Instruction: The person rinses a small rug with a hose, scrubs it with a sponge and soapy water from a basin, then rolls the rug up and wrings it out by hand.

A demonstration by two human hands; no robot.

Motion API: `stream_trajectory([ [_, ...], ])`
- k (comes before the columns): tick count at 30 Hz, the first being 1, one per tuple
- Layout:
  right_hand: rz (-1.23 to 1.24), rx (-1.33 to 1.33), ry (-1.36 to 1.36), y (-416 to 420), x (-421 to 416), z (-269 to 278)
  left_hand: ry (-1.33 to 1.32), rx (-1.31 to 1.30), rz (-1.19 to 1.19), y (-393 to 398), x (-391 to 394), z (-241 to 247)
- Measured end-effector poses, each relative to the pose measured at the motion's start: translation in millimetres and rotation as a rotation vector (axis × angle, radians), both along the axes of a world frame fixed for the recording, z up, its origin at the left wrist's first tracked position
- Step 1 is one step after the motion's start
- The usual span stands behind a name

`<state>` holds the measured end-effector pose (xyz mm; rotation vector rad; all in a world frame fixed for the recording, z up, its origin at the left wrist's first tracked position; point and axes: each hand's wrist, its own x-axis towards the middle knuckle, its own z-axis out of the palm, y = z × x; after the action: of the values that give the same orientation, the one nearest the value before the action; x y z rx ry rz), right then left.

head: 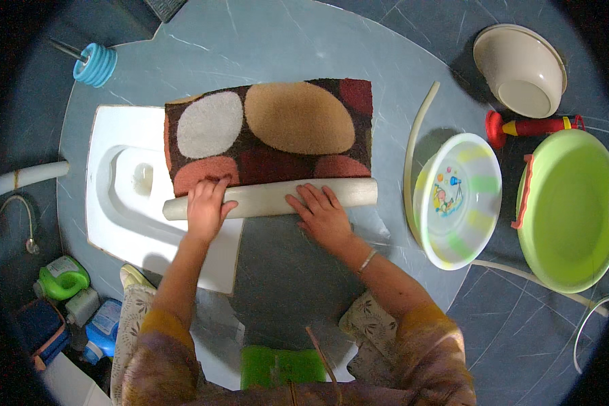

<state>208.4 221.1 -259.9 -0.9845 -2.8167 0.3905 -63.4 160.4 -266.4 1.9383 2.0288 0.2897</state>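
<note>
A patterned bath mat [294,119] with brown, tan, grey and red shapes lies partly over the white squat toilet [124,228] and partly on the grey floor. Its near edge is rolled up, with the pale backing outward, as a roll [264,199] running left to right. My left hand [206,208] grips the roll near its left end, the thumb on the near side and fingertips reaching the mat's pile. My right hand [322,210] rests on the right half of the roll with its fingers spread on top. A bracelet circles the right wrist.
At the right are a patterned plastic basin [457,203], a hose [413,152], a green tub [568,213], a beige basin [522,71] and a red plunger [528,126]. A blue bellows plunger [96,65] stands far left. Bottles [63,276] stand lower left; a green stool [279,366] is below me.
</note>
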Motion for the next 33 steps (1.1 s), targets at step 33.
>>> stream_trajectory([
  [33, -0.005, -0.189, 0.02, 14.0, -10.8, -16.8, 0.037, 0.19, 0.018, -48.8, 43.1, -9.2],
])
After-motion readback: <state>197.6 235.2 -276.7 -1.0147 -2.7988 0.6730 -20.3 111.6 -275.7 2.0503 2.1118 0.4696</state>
